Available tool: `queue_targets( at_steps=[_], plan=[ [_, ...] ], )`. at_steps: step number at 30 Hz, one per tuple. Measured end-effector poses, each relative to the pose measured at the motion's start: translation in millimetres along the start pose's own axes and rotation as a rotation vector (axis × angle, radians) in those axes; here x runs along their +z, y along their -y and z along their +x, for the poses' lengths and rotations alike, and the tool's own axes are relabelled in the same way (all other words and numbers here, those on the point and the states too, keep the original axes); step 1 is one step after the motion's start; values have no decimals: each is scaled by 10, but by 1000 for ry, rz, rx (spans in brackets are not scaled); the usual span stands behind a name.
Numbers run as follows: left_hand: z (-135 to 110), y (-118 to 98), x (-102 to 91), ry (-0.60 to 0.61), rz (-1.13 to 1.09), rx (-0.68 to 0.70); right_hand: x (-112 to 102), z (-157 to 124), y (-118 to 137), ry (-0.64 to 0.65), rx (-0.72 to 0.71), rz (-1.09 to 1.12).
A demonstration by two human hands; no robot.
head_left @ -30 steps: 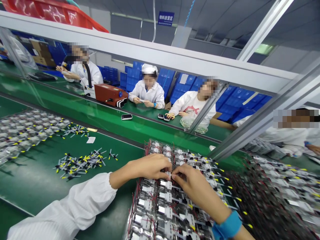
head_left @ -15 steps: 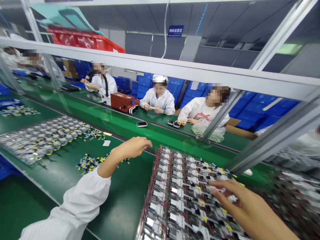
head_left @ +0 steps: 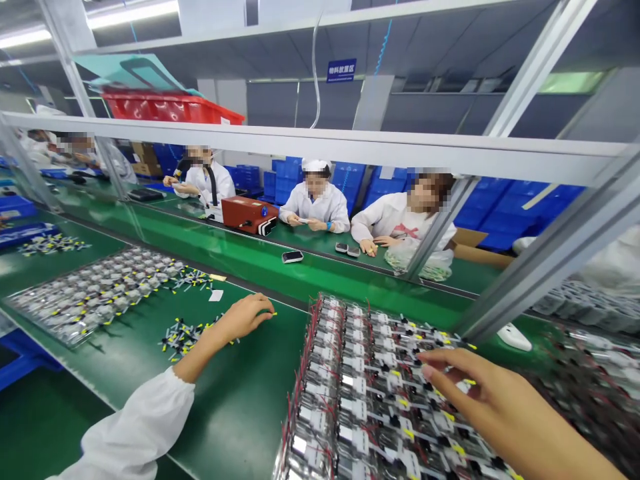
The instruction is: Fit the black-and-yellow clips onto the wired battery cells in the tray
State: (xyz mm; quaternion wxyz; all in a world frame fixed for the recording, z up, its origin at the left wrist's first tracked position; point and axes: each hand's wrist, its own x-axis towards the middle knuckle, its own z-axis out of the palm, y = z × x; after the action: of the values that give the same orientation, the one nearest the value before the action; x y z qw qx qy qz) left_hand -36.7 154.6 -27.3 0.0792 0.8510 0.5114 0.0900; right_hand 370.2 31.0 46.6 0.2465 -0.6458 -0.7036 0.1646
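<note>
My left hand (head_left: 244, 316) rests on the green mat with its fingers curled. A small yellow-tipped piece (head_left: 273, 313) pokes out at its fingertips. It lies just right of a loose pile of black-and-yellow pieces (head_left: 181, 333). My right hand (head_left: 480, 393) hovers over the right side of a tray of silver cells with red wires (head_left: 350, 400). Its fingers are stretched and apart, and it holds nothing.
A second tray of cells (head_left: 95, 290) lies at the left. Beyond the mat runs a green conveyor (head_left: 240, 250) carrying a phone (head_left: 293, 257). Several people in white coats sit across it by a red box (head_left: 247, 213). A slanted metal post (head_left: 540, 267) rises at the right.
My hands were pinched together over the tray. The left hand has swung out to the left and come down onto the mat by the loose pile. The right hand has opened over the tray.
</note>
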Motion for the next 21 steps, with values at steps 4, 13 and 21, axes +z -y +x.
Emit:
queue_targets(
  at_steps=[4,13,21],
  plan=[
    [21,-446,-249,-78,-123,118,5,-10,197,30,-50,29],
    [318,-1775,-528,-11,-385,536,286,173,574,194,-199,390],
    [506,-1702,-315,139,-554,646,303,258,186,240,-93,406]
  ],
)
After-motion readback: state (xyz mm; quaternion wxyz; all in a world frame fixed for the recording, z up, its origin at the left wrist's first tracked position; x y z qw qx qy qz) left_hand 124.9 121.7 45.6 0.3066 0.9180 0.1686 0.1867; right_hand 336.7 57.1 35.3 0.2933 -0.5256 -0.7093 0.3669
